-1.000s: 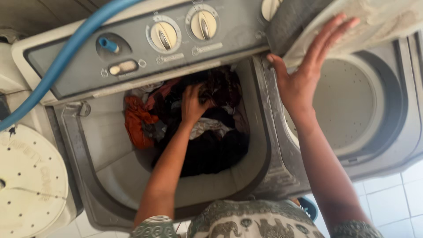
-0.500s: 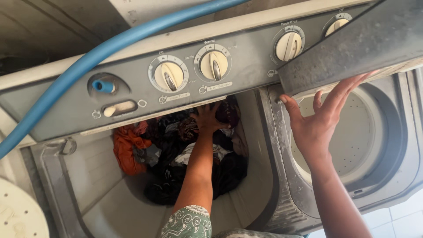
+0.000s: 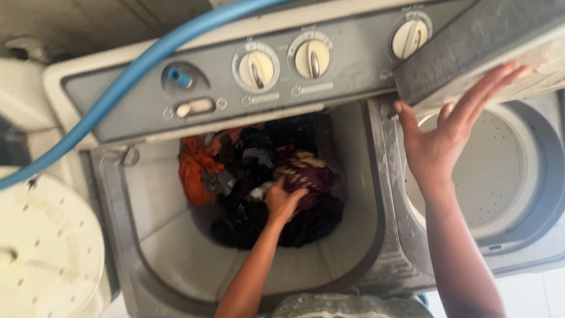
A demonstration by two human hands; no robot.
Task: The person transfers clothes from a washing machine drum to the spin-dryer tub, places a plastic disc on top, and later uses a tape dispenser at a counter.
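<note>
I look down into a grey twin-tub washing machine (image 3: 376,176). The wash tub (image 3: 170,235) holds a pile of dark clothes (image 3: 282,224), with an orange garment (image 3: 194,168) at the left and a maroon patterned one (image 3: 306,168) on top. My left hand (image 3: 282,200) reaches down into the tub and is closed on the maroon cloth. My right hand (image 3: 441,135) is spread flat against the underside of the raised grey lid (image 3: 471,35), propping it up over the spinner tub (image 3: 488,171).
The control panel (image 3: 353,76) across the back carries three cream dials (image 3: 256,68). A blue hose (image 3: 129,76) runs diagonally over the panel from the upper right to the left. A cream perforated disc (image 3: 47,253) lies at the lower left. White floor tiles (image 3: 529,294) show at lower right.
My left hand has drawn back toward me from the far side of the pile and now grips the maroon cloth. The view has swung left; my right hand still props the lid.
</note>
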